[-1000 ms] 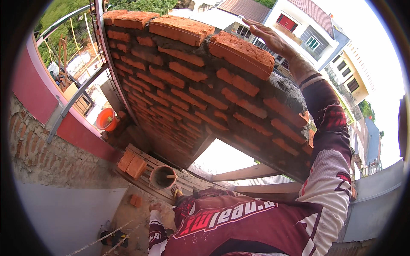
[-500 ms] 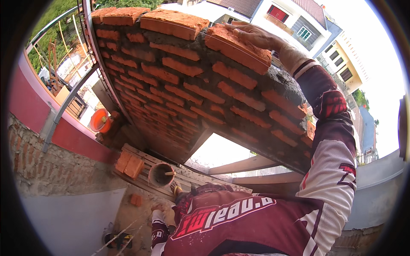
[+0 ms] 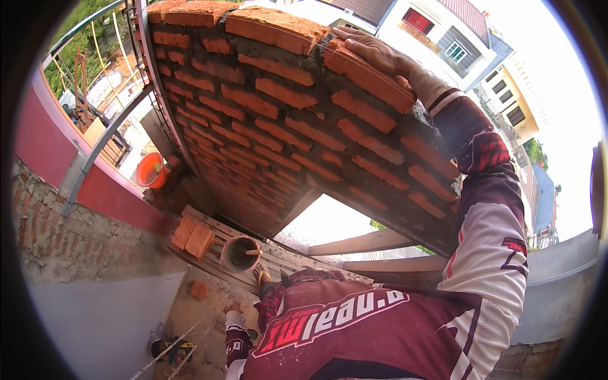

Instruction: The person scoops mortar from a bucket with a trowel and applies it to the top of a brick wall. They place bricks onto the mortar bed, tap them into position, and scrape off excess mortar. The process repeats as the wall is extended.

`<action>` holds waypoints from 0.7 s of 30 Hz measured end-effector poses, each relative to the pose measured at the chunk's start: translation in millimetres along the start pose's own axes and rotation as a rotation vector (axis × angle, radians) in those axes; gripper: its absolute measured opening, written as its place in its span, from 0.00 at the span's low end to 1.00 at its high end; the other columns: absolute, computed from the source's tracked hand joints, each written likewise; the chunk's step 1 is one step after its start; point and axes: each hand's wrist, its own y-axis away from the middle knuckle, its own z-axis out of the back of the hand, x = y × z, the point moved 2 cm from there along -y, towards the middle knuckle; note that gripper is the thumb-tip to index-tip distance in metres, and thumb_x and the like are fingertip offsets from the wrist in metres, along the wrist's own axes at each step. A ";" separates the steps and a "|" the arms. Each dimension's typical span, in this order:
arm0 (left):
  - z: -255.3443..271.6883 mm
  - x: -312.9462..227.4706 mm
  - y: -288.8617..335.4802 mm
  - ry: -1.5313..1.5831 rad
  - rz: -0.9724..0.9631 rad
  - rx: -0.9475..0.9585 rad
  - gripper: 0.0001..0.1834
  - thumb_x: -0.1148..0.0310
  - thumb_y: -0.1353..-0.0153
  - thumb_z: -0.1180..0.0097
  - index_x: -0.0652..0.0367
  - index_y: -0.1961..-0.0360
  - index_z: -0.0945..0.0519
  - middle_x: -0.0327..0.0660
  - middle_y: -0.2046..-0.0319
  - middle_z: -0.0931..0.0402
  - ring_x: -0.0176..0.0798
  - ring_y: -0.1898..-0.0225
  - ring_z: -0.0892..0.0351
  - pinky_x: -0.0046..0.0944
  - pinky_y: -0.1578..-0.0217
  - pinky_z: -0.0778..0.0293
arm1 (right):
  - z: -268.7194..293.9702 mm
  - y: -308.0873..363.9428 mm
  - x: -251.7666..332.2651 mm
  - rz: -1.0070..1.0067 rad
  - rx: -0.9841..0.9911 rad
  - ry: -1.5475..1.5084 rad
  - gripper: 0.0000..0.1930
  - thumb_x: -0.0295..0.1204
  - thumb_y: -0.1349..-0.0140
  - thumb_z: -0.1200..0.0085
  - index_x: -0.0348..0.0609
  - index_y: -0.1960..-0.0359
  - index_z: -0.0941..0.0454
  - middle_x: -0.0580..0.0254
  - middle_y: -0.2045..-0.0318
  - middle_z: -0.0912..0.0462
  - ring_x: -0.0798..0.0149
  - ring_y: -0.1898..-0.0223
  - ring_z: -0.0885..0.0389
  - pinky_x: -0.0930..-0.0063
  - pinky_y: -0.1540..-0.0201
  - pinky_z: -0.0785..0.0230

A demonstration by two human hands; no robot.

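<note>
Right hand (image 3: 379, 54) lay palm down on the top course, fingers stretched out and unclenched. It rested flat on a red brick (image 3: 370, 79) without wrapping around it. That brick sat directly under the palm, its long front face showing just below the fingers.

Just left of the hand, the next brick (image 3: 275, 30) in the course, with grey mortar in the gap between the two. On the wrist side, past the brick's end, a patch of mortar (image 3: 422, 118), partly covered by the sleeve. Below the palm the brick wall (image 3: 253, 101) ran down in rough courses with dark joints.

Left hand (image 3: 233, 307) hung low, well apart from the wall — small and partly hidden in the view, so I could not tell whether it was closed or held anything. Just above it in view, a bucket (image 3: 238, 254) of grey mix with a wooden handle (image 3: 254, 252) across its rim, standing on slatted boards (image 3: 288, 263). Left of that bucket, a pair of bricks (image 3: 192, 237) side by side. Nearer the left hand, brick pieces (image 3: 199, 289) on the floor. Farthest out, up and to the left — an orange bucket (image 3: 150, 172).
</note>
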 end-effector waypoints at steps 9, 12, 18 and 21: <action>-35.1 33.7 20.3 -0.483 0.166 0.111 0.31 0.45 0.41 0.39 0.65 0.52 0.19 0.51 0.63 0.19 0.53 0.65 0.19 0.53 0.64 0.24 | -12.8 94.9 185.4 0.498 -0.061 -0.142 0.32 0.51 0.29 0.49 0.35 0.36 0.26 0.42 0.43 0.24 0.45 0.43 0.22 0.53 0.38 0.32; -72.5 41.5 31.7 -0.731 0.185 0.184 0.45 0.34 0.44 0.43 0.67 0.43 0.24 0.58 0.50 0.23 0.59 0.49 0.22 0.54 0.50 0.27 | -182.6 184.1 237.0 0.210 0.308 -0.663 0.29 0.43 0.32 0.44 0.41 0.34 0.28 0.45 0.42 0.24 0.44 0.40 0.25 0.53 0.37 0.34; -111.2 59.6 68.5 -0.630 0.133 0.422 0.64 0.20 0.51 0.51 0.66 0.29 0.40 0.61 0.31 0.43 0.59 0.30 0.41 0.51 0.32 0.43 | -473.2 480.6 259.7 -0.517 0.927 -0.654 0.30 0.51 0.34 0.46 0.35 0.44 0.20 0.36 0.43 0.21 0.39 0.38 0.25 0.52 0.34 0.35; -106.5 73.9 94.5 -0.747 0.245 0.457 0.72 0.16 0.55 0.51 0.65 0.24 0.49 0.61 0.24 0.52 0.59 0.24 0.48 0.51 0.26 0.48 | -525.2 568.7 218.3 -0.583 1.300 -0.587 0.31 0.52 0.34 0.47 0.34 0.45 0.20 0.35 0.44 0.20 0.39 0.39 0.24 0.52 0.35 0.34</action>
